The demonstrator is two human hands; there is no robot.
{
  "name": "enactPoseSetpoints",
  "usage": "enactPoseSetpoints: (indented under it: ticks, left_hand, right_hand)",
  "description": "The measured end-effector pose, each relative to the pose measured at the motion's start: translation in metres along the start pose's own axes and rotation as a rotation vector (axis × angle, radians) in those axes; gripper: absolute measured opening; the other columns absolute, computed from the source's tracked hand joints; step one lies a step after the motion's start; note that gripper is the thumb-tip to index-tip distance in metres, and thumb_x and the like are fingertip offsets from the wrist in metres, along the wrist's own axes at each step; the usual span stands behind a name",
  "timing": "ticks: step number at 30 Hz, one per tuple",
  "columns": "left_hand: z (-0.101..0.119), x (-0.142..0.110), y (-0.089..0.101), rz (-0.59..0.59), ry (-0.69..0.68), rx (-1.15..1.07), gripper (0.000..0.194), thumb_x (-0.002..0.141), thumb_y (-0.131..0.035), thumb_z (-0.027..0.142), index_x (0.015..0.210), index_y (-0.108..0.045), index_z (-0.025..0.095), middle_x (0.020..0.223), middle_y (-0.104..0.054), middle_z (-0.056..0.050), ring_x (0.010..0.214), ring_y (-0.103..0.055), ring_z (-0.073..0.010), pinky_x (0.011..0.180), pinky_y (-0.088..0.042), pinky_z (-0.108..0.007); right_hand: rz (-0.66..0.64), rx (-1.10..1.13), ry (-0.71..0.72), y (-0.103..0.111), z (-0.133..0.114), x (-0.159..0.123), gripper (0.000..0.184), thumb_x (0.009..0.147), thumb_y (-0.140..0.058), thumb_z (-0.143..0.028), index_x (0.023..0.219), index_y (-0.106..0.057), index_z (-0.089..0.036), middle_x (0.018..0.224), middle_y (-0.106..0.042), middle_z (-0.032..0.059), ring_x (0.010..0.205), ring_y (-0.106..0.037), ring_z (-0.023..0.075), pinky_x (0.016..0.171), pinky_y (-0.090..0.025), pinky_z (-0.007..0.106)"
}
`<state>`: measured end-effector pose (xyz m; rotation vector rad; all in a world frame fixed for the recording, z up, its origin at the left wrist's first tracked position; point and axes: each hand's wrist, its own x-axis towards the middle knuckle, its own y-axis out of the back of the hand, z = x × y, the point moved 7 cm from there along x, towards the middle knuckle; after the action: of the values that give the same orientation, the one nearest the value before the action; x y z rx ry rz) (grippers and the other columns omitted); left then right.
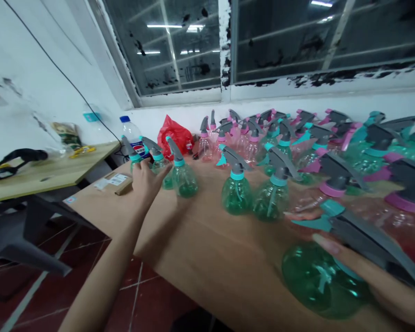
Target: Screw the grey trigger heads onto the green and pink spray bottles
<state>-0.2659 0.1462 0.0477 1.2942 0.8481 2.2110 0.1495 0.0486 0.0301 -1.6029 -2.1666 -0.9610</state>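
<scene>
The left hand is at the far left of the table, at the leftmost green bottle. Its fingers are curled beside the bottle's turquoise collar and its thumb is spread to the right, towards the next bottle; whether the fingers press on the bottle cannot be told. The right hand, partly out of view, is at the near right with its fingers around the neck of the near green bottle, which has a grey and turquoise spray head pointing left.

Two green bottles stand just right of the left hand: the middle bottle and the clearer bottle. Another green pair, the left one and the right one, stands upright near the table's centre. Pink bottles and further green ones are crowded along the far side and the right.

A red plastic bag and a blue-capped drink bottle are at the far left. A small cardboard piece with a white label lies left of the left hand. A black strap lies on a separate wooden desk.
</scene>
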Motion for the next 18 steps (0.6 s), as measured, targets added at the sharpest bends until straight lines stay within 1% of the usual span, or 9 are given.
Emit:
enactPoseSetpoints:
  ticks: [3,5,7,10,12,14,16,18]
  left_hand:
    - [0.001,0.002,-0.003,-0.031,-0.013,0.053,0.066,0.074,-0.066,0.061,0.121,-0.054,0.017,0.120,-0.057,-0.018,0.113,-0.054,-0.0383,0.089,-0.046,-0.048]
    - [0.001,0.003,-0.005,-0.070,-0.021,0.080,0.060,0.076,-0.068,0.057,0.119,-0.056,0.017,0.119,-0.058,-0.016,0.111,-0.055,-0.0374,0.087,-0.047,-0.048]
    - [0.000,0.005,-0.007,-0.116,-0.032,0.099,0.049,0.083,-0.066,0.049,0.118,-0.057,0.016,0.119,-0.059,-0.013,0.107,-0.058,-0.0324,0.087,-0.048,-0.048]
    - [-0.002,0.009,-0.010,-0.182,-0.071,0.100,0.033,0.092,-0.060,0.035,0.119,-0.056,0.016,0.119,-0.059,-0.009,0.102,-0.061,-0.0250,0.085,-0.050,-0.046]
    - [-0.002,0.012,-0.010,-0.219,-0.108,0.084,0.030,0.093,-0.059,0.032,0.118,-0.057,0.016,0.119,-0.059,-0.009,0.100,-0.061,-0.0241,0.083,-0.051,-0.045]
    - [-0.003,0.014,-0.009,-0.240,-0.139,0.058,0.029,0.093,-0.059,0.032,0.117,-0.057,0.016,0.117,-0.060,-0.009,0.098,-0.062,-0.0235,0.083,-0.051,-0.044]
    - [-0.005,0.015,-0.004,-0.231,-0.155,0.024,0.033,0.089,-0.063,0.036,0.115,-0.059,0.016,0.113,-0.062,-0.010,0.098,-0.062,-0.0253,0.084,-0.051,-0.045]
    - [-0.005,0.010,0.005,-0.183,-0.152,-0.020,0.042,0.083,-0.069,0.042,0.114,-0.060,0.016,0.110,-0.063,-0.012,0.099,-0.062,-0.0293,0.086,-0.049,-0.046]
  right_hand:
    - [-0.011,0.015,-0.007,-0.025,-0.004,0.016,0.029,0.085,-0.061,-0.035,0.113,-0.066,-0.033,0.087,-0.073,0.0027,0.081,-0.070,0.0267,0.066,-0.060,0.040]
    - [-0.018,0.018,-0.038,-0.043,-0.005,0.030,0.027,0.085,-0.060,-0.034,0.112,-0.065,-0.032,0.084,-0.072,0.0025,0.073,-0.069,0.0242,0.062,-0.059,0.038]
    - [-0.029,0.021,-0.081,-0.059,-0.004,0.043,0.024,0.087,-0.058,-0.033,0.110,-0.065,-0.030,0.081,-0.071,0.0020,0.067,-0.068,0.0212,0.060,-0.057,0.035]
    - [-0.076,0.061,-0.107,-0.079,-0.004,0.057,0.023,0.087,-0.056,-0.034,0.107,-0.064,-0.027,0.075,-0.068,0.0018,0.067,-0.066,0.0202,0.061,-0.055,0.034]
    - [-0.094,0.073,-0.105,-0.084,-0.003,0.064,0.022,0.087,-0.055,-0.034,0.106,-0.063,-0.026,0.069,-0.065,0.0006,0.067,-0.065,0.0199,0.060,-0.053,0.033]
    - [-0.099,0.060,-0.106,-0.083,-0.002,0.067,0.022,0.087,-0.055,-0.034,0.105,-0.063,-0.025,0.069,-0.064,0.0000,0.064,-0.062,0.0186,0.057,-0.051,0.032]
    - [-0.094,0.030,-0.103,-0.079,-0.002,0.067,0.020,0.086,-0.056,-0.032,0.103,-0.063,-0.025,0.074,-0.065,0.0004,0.061,-0.059,0.0163,0.056,-0.048,0.031]
    - [-0.077,-0.001,-0.091,-0.072,-0.002,0.065,0.019,0.085,-0.057,-0.031,0.101,-0.063,-0.024,0.083,-0.066,0.0011,0.061,-0.058,0.0144,0.058,-0.048,0.030]
